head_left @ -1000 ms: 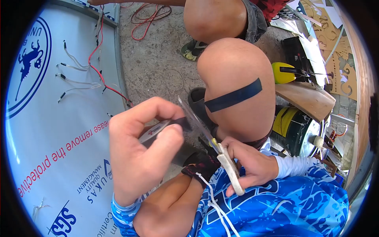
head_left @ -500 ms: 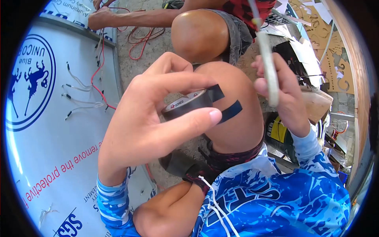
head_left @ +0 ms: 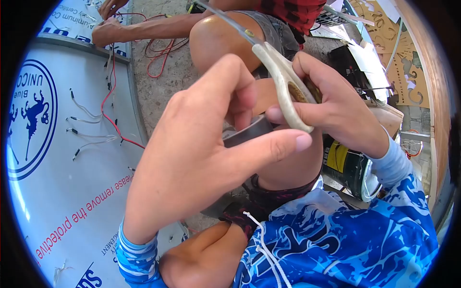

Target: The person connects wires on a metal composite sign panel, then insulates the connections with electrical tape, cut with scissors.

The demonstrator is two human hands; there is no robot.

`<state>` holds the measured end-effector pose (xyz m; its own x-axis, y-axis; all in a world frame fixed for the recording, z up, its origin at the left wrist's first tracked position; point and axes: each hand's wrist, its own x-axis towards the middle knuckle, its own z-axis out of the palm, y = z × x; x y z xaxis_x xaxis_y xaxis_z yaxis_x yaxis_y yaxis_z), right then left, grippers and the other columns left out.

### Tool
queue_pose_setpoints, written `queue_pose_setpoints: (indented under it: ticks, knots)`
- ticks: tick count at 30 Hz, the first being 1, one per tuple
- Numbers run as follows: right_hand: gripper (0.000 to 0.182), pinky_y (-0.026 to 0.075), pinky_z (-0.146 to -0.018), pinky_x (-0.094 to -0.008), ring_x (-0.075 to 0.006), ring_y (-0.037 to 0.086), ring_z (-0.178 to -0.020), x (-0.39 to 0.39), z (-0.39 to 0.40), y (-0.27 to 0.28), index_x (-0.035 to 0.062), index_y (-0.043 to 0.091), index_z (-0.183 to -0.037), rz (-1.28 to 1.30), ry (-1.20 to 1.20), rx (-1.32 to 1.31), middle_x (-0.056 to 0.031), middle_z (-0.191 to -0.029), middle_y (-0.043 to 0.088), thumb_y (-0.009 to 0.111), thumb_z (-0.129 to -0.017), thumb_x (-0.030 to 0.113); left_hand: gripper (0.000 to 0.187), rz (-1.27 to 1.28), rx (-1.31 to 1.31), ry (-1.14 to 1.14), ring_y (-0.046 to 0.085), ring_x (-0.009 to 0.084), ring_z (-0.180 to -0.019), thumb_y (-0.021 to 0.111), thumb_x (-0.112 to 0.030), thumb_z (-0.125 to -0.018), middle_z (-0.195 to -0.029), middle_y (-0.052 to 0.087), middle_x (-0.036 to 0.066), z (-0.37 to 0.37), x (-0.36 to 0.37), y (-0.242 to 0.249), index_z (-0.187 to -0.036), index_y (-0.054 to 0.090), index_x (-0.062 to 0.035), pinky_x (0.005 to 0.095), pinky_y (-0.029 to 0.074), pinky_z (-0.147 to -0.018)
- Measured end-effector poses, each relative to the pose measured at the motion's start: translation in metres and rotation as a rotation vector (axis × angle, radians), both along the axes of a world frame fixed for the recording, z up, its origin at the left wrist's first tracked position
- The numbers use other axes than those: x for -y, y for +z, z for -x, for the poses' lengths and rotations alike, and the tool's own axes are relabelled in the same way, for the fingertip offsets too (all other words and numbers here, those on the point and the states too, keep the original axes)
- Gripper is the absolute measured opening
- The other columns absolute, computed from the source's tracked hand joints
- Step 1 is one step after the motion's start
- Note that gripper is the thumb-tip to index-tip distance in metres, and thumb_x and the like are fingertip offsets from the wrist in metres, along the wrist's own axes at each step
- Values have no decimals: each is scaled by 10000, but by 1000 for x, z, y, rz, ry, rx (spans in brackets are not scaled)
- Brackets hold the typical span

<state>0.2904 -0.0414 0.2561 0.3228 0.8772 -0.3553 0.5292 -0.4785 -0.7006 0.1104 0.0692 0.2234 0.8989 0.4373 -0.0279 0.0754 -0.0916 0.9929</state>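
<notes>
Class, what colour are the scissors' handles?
Off-white; the scissors' handles, held in the right hand, show best in the head view.

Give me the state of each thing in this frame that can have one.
Scissors: held, blades together, pointing away from the person.
Tape roll: held, partly hidden by the fingers.
Left hand: closed around the tape roll.
Right hand: gripping the scissors' handles.
Red wire: strung across the panel.
Panel: printed side showing.
</notes>
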Motion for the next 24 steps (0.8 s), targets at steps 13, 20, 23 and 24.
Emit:
queue_pose_setpoints:
  ticks: [13, 20, 23, 24]
  knots:
    - [396, 305, -586, -208, -44, 373, -699, 10, -14, 17, 84, 476, -888, 57, 58, 185, 46, -771, 419, 822, -751, 219, 297, 345, 41, -54, 538, 73, -662, 578, -217, -964, -691, 634, 45, 11, 10, -17, -831, 661, 35, 229, 395, -603]
    - [397, 318, -607, -226, -64, 380, -724, 8, -9, 6, 81, 469, -881, -52, 143, 292, 29, -793, 421, 814, -758, 234, 339, 177, -491, -22, 522, 66, -556, 607, -258, -948, -563, 587, 28, 38, 16, -25, -762, 621, 25, 234, 372, -528]
    - [398, 324, -622, -232, -70, 383, -738, 8, -5, 5, 79, 466, -879, -53, 144, 277, 24, -803, 423, 808, -762, 245, 305, -1, -491, 92, 518, 77, -499, 637, -274, -925, -519, 573, 39, 42, 28, -32, -838, 597, 16, 241, 374, -496]
    - [390, 325, -628, -233, -72, 385, -740, 8, -4, 5, 78, 470, -879, -45, 118, 241, 22, -804, 423, 804, -766, 245, 281, -36, -466, 134, 519, 81, -491, 651, -265, -914, -517, 576, 47, 42, 31, -30, -912, 588, 9, 246, 384, -500]
